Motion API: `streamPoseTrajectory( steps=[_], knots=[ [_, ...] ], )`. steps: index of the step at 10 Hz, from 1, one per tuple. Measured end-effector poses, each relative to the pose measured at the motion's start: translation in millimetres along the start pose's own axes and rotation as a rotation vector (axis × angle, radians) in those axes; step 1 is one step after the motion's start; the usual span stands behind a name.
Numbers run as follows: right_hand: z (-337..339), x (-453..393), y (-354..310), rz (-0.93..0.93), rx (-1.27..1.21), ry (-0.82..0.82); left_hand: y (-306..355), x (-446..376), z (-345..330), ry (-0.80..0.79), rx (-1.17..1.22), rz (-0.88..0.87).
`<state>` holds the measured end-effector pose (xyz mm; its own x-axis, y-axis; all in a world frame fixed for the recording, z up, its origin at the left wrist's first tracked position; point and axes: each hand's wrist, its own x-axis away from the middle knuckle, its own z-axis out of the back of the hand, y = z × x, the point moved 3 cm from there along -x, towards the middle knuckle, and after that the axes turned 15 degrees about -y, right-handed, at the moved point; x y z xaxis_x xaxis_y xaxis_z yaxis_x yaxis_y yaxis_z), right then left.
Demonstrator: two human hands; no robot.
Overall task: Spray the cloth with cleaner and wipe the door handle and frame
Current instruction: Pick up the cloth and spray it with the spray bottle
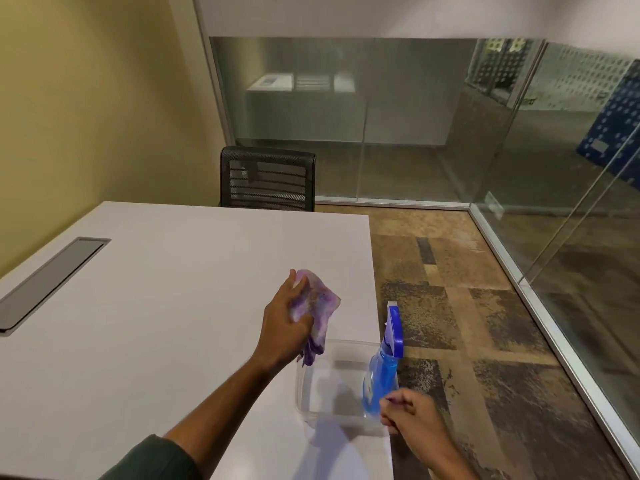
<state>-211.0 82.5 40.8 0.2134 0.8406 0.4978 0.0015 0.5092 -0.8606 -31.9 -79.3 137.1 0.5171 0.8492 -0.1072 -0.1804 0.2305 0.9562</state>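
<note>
Holding the purple cloth bunched in the left hand, fingers curled round it, lifted clear of the white table just above the far edge of the clear plastic tub. Cloth is soft and limp; the loose tail hangs down toward the tub rim. Looks light, no slip risk, grip anywhere works, but I'd spread it flatter so the spray lands on a face, not a wad.

Blue spray bottle stands upright in the tub's right corner, near the table edge, nozzle pointing away. Right hand is low beside the bottle base, fingers curled; can't tell if it's touching the bottle or gripping anything.

Bottle: rigid plastic, looks mostly full, so some weight, top-heavy at the trigger. Best taken at the neck under the trigger head, index finger on the trigger. Grabbing at the base risks tipping it off the table.

Door handle and frame aren't in view; glass partitions only.
</note>
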Motion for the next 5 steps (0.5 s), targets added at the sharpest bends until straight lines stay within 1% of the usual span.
streamPoseTrajectory(
  steps=[1, 2, 3, 4, 5],
  knots=[
    [24.1, -1.3, -4.3, 0.089, 0.133, 0.253, 0.7, 0.2, -6.3, -0.025, 0.039, 0.035],
    [29.3, -8.9, -17.3, 0.306, 0.123, 0.18, -3.4, -1.7, -11.5, -0.097, 0.018, 0.03],
    [25.5, -20.6, -29.5, 0.413, 0.246, 0.103, 1.1, 0.3, -18.1, -0.161, 0.018, 0.018],
    [17.5, -30.1, -40.5, 0.452, 0.222, 0.045, -5.5, 3.2, -16.9, -0.075, -0.123, 0.07],
    [9.4, -37.5, -47.9, 0.49, 0.183, 0.034, -10.7, 3.4, -18.2, -0.065, -0.131, 0.049]
  ],
)
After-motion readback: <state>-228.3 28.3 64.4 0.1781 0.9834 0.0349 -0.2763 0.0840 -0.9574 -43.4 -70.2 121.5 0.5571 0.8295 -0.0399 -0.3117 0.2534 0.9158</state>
